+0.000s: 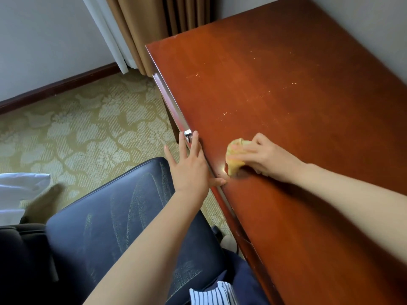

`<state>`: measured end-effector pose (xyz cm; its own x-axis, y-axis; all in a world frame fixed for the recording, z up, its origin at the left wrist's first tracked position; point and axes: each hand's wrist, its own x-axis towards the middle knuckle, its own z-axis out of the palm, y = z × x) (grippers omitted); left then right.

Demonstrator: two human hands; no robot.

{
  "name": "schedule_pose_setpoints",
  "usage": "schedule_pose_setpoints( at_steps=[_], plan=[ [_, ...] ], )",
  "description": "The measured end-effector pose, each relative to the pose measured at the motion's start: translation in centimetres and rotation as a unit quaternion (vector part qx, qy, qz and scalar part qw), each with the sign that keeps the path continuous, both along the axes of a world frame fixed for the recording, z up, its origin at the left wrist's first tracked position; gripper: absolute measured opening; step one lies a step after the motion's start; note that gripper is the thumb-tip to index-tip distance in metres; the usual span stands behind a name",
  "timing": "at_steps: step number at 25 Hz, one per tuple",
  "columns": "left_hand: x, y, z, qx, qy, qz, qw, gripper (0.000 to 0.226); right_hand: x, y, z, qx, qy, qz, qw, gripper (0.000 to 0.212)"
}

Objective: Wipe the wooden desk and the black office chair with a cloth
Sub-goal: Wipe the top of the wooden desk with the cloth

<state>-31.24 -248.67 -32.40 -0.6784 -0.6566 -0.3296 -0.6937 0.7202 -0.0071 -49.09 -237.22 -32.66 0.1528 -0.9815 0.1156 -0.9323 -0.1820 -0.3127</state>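
While the right hand (pixel 262 157) bunches a crumpled yellow cloth (pixel 234 156) in its grip, fingers curled over the wad and pressing it onto the wooden desk (pixel 297 106) near the front edge, the left hand (pixel 191 166) lies flat with fingers spread and straight, its thumb on the desk's lip and its fingertips beside a small chrome knob (pixel 188 135) on the silver trim below, apparently to brace the person during the wipe. Pale specks and faint smears dot the reddish top farther back, so much of the surface seems yet to be cleaned. Just beside the desk, under the left forearm, stands the black office chair (pixel 123 216), its seat streaked with pale dust and seemingly not yet wiped. Beyond lie a patterned beige carpet (pixel 77 128), brown curtains (pixel 149 25) in the corner, and white bedding (pixel 19 188) at the left edge. No containers are visible, and whether the knob belongs to a drawer cannot be told.
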Motion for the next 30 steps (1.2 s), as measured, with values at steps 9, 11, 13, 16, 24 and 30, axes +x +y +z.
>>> schedule_pose_setpoints(
  at_steps=[9,11,13,16,24,30],
  plan=[
    [0.1,-0.2,-0.1,-0.004,-0.03,-0.013,0.999,0.12,1.0,-11.6,-1.5,0.057,-0.105,-0.471,0.874,0.029],
    [0.1,-0.1,0.0,-0.001,-0.037,-0.012,0.999,0.12,2.3,-10.2,-1.7,0.066,-0.098,-0.413,0.903,0.029],
    [0.1,-0.1,0.1,0.004,-0.044,-0.01,0.999,0.12,3.1,-7.5,-1.5,0.07,-0.111,-0.333,0.934,0.035],
    [-0.1,-0.2,0.3,0.007,-0.046,-0.011,0.999,0.119,4.3,-3.4,-1.4,0.094,-0.042,-0.239,0.966,0.042],
    [0.1,-0.1,0.5,-0.011,-0.036,-0.027,0.999,0.118,4.2,5.1,0.3,0.062,-0.021,-0.122,0.99,0.047],
    [-2.7,-0.1,0.0,0.045,0.081,-0.083,0.992,0.127,-2.4,6.9,0.3,0.061,0.008,-0.228,0.972,0.046]
  ],
)
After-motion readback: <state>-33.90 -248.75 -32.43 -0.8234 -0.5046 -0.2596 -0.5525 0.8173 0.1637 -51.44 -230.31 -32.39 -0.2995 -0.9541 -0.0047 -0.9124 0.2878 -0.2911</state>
